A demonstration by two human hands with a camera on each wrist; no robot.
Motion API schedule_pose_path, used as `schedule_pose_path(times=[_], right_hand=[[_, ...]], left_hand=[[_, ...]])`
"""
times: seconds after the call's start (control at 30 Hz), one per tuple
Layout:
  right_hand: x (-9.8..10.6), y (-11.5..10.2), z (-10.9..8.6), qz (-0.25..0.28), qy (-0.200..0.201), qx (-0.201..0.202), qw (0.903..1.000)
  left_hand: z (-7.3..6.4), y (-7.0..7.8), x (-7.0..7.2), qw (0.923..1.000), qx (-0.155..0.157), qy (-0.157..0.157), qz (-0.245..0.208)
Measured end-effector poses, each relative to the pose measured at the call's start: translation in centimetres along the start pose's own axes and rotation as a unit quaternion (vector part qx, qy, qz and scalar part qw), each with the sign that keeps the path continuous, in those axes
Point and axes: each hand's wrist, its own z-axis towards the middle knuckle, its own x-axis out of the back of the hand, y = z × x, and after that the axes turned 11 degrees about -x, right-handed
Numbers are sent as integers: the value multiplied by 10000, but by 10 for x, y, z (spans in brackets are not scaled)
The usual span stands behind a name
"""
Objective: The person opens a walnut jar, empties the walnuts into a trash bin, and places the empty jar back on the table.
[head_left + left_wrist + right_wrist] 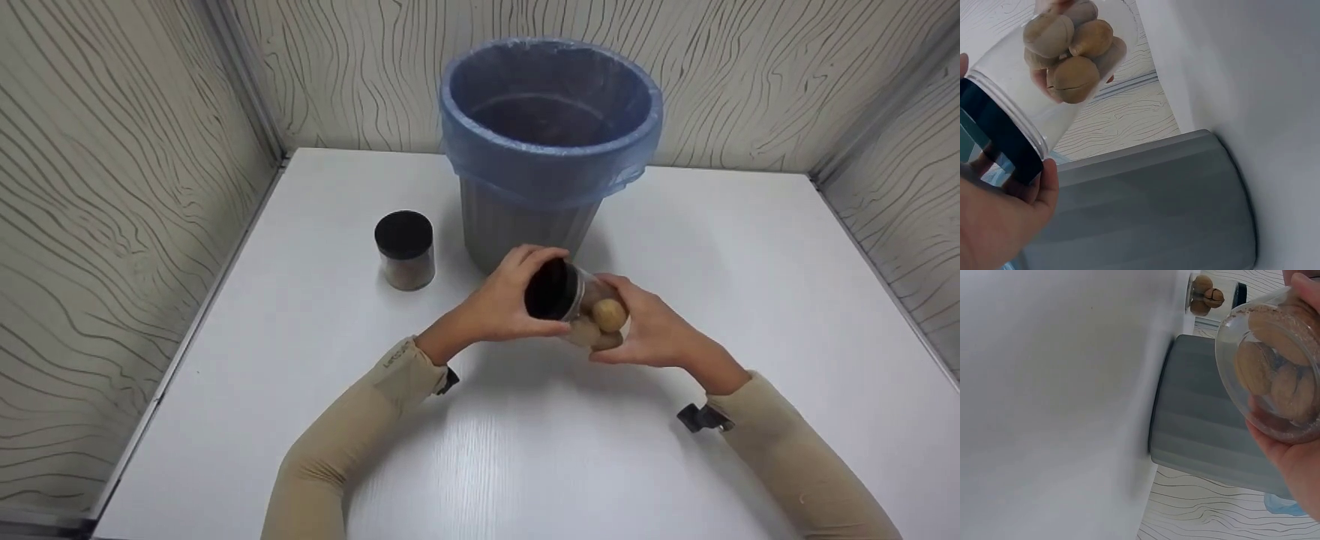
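A clear jar (pixel 582 298) with a black lid (pixel 549 289) and several walnuts (pixel 1075 79) inside is held tilted between both hands, above the table and in front of the bin. My left hand (pixel 499 304) grips the lid, its fingers over the top edge and the thumb below. Around the base end of the jar, my right hand (pixel 660 330) holds the glass with fingers and thumb on opposite sides. The walnuts lie toward that base end, and the right wrist view shows them through the round bottom.
A grey bin (pixel 525 225) lined with a blue bag (pixel 551 180) stands at the back of the white table (pixel 285 300). Left of it, a second black-lidded jar (pixel 406 255) stands upright, with walnuts (pixel 1202 295) inside. Patterned panels (pixel 360 75) enclose the back and sides.
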Motion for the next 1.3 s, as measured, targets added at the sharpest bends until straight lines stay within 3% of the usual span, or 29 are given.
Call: schedule_pose_path(times=[0.17, 0.53, 0.93, 1.3], right_hand=[[0, 2, 0, -98, 90, 47, 9999], [2, 6, 0, -49, 209, 109, 9997], [4, 7, -2, 62, 228, -338, 9991], [10, 7, -5, 69, 227, -601, 9979]], left_hand=[[2, 2, -1, 9995, 301, 95, 10], [1, -2, 2, 9991, 400, 163, -2], [-3, -8, 5, 9992, 361, 111, 160], [-12, -14, 11, 9974, 692, -90, 161]])
